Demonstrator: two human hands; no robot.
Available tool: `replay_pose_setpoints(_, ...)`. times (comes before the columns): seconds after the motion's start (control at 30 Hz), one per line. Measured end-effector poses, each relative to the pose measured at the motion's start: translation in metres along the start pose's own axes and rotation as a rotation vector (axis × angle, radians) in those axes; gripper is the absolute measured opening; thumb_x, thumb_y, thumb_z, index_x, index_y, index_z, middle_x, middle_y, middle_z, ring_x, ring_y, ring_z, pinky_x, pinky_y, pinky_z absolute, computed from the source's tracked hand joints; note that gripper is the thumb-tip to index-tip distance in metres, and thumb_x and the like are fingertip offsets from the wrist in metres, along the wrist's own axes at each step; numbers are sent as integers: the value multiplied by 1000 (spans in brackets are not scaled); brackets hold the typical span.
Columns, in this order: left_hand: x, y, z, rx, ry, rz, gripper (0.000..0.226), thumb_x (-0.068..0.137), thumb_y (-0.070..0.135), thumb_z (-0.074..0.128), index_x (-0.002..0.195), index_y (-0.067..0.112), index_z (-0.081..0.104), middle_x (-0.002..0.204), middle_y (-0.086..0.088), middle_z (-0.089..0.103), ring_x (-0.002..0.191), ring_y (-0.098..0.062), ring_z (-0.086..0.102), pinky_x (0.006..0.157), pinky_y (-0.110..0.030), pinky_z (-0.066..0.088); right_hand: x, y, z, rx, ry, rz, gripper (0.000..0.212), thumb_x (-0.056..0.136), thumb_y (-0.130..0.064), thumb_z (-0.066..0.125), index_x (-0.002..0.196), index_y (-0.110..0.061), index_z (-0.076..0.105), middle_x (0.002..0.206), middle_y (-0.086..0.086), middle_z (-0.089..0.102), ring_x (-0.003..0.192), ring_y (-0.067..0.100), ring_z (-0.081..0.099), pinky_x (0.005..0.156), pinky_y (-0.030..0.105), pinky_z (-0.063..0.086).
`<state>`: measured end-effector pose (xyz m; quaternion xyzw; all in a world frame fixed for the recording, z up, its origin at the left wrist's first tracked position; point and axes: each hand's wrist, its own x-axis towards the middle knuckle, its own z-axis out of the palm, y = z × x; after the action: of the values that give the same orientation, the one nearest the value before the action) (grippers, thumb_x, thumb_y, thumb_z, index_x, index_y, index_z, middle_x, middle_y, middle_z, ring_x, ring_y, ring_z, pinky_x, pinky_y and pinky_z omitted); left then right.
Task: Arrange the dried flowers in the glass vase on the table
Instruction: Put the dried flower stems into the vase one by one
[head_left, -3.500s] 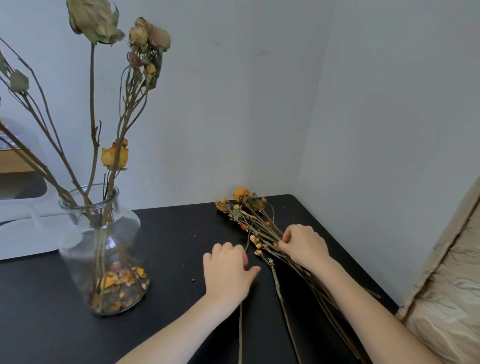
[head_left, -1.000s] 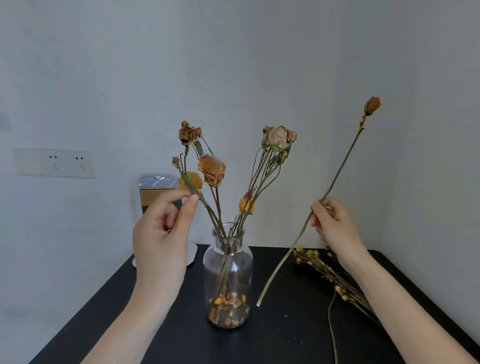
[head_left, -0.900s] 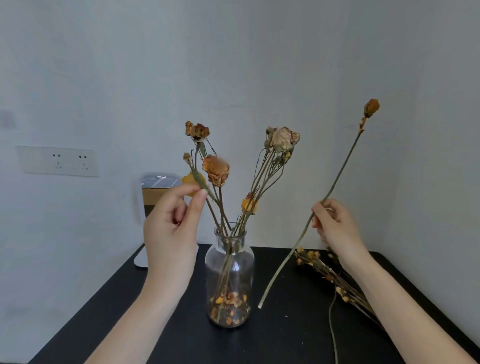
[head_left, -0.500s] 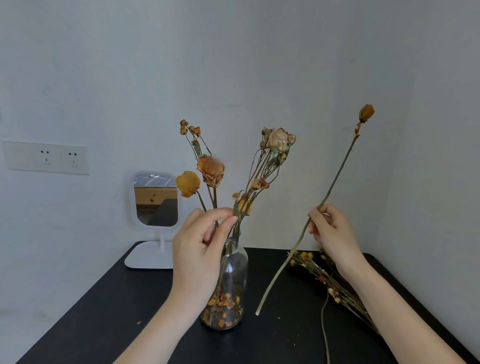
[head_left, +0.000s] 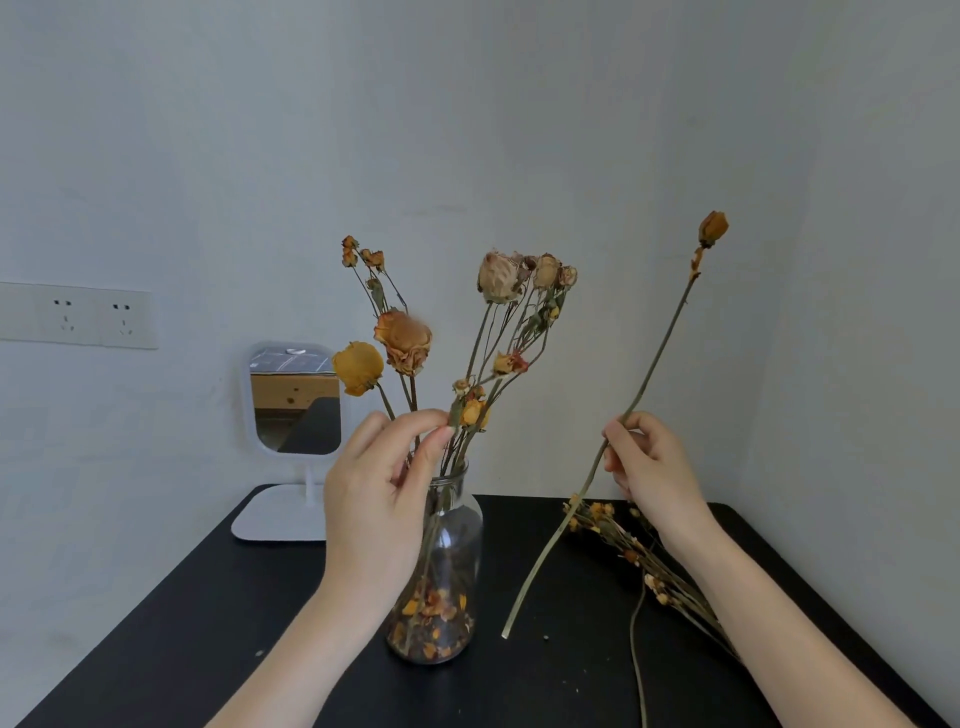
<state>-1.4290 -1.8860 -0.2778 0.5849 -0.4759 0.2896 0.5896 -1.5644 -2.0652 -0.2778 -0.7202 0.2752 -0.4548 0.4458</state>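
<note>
A clear glass vase (head_left: 451, 551) stands on the black table (head_left: 218, 639), with loose petals at its bottom and several dried flowers (head_left: 498, 332) rising from its neck. My left hand (head_left: 379, 499) is just in front of the vase's neck, fingers pinched on the stems there. My right hand (head_left: 652, 467) holds a single long dried stem (head_left: 652, 376) upright and tilted, its orange bud at the top, its cut end hanging just above the table right of the vase. A bundle of dried flowers (head_left: 631, 553) lies on the table behind my right wrist.
A small white standing mirror (head_left: 293, 400) sits at the table's back left. A wall socket plate (head_left: 78, 314) is on the left wall. Walls close the corner behind and to the right of the table.
My left hand has come down from the upper stems to the vase's neck. My right hand took one stem from the bundle, raised it and now holds it nearly still.
</note>
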Motion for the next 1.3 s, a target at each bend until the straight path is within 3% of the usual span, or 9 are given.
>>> replay_pose_setpoints(0.17, -9, -13, 7, 49, -60, -79, 22, 82, 24, 59, 97, 15, 72, 63, 20, 41, 68, 7, 49, 59, -2, 38, 1, 2, -1, 5, -2, 0, 13, 96, -19, 46, 90, -13, 55, 65, 3, 53, 42, 1, 42, 40, 11, 33)
replay_pose_setpoints(0.27, -10, -13, 8, 109, -94, -50, 29, 81, 32, 56, 96, 15, 73, 65, 22, 43, 53, 2, 46, 54, -1, 38, 1, 3, -2, 8, -1, -4, 13, 96, -19, 46, 90, -12, 55, 65, 3, 53, 44, 2, 42, 40, 11, 33)
replay_pose_setpoints(0.33, -9, -10, 8, 155, -116, -26, 30, 80, 31, 56, 95, 13, 74, 68, 15, 53, 51, 6, 42, 44, 0, 30, 1, 4, -1, 9, -6, -4, 13, 96, -19, 46, 89, -12, 55, 65, 3, 53, 44, 3, 42, 40, 11, 33)
replay_pose_setpoints(0.4, -9, -8, 10, 205, -126, 1, 29, 79, 30, 58, 93, 10, 74, 70, 4, 65, 57, 4, 43, 53, 2, 26, 1, 5, 1, 11, -10, 1, 14, 96, -20, 46, 88, -12, 55, 64, 2, 53, 43, 1, 42, 40, 11, 33)
replay_pose_setpoints(0.5, -3, -4, 13, 248, -111, 1, 27, 80, 28, 59, 91, 9, 74, 72, 0, 70, 60, 0, 48, 51, -2, 29, 0, 5, 4, 34, -19, 0, 14, 95, -19, 46, 87, -12, 55, 63, 3, 53, 39, -1, 41, 38, 10, 32)
replay_pose_setpoints(0.63, 7, -4, 9, 266, -66, -52, 16, 80, 19, 67, 91, 9, 74, 72, -1, 70, 57, -3, 49, 47, -7, 31, 1, 5, 5, 37, -16, 2, 13, 95, -19, 47, 88, -13, 56, 63, 2, 53, 39, -1, 41, 38, 10, 32)
replay_pose_setpoints(0.87, 9, 0, 12, 358, -175, -50, 15, 79, 16, 71, 92, 9, 74, 73, -3, 72, 57, -14, 63, 48, -6, 27, 0, 6, 7, 13, -13, 15, 14, 96, -19, 46, 89, -10, 55, 64, 3, 52, 44, 3, 42, 42, 13, 33)
replay_pose_setpoints(1.07, 12, 7, 20, 302, -134, -12, 14, 78, 15, 73, 91, 10, 74, 64, 1, 67, 49, -6, 47, 47, -4, 25, -1, 3, 10, -13, -15, 10, 14, 96, -18, 46, 92, -8, 55, 65, 4, 52, 51, 9, 42, 47, 19, 34)
replay_pose_setpoints(1.3, 1, -12, 27, 541, -312, -1, 14, 83, 24, 67, 88, 12, 74, 71, -1, 70, 55, -14, 64, 44, -13, 28, -1, 6, 9, -26, -22, 19, 15, 96, -19, 46, 93, -7, 54, 67, 6, 53, 51, 9, 43, 47, 17, 33)
